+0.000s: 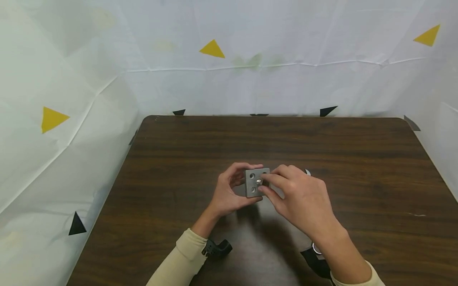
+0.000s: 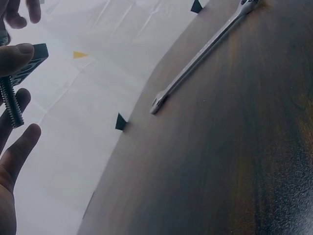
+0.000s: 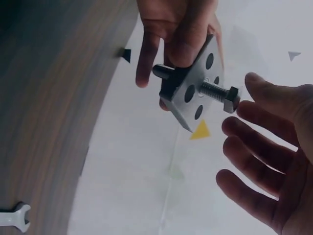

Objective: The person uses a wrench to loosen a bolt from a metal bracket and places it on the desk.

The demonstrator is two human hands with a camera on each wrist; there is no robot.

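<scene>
Risk, as judged: hex-head steel bolt [image 3: 220,93] slipping back out of square grey metal plate with round holes [image 1: 256,182], since right hand [image 1: 304,200] fingers [image 3: 254,120] look spread and merely close to bolt head, not clamped. Plate held mid-frame above dark wooden bench [image 1: 322,147], pinched in left hand [image 1: 229,190] grip, fingers curled around plate edge. Steel open-end wrench [image 2: 200,54] lying flat, upper centre of left wrist view.
</scene>
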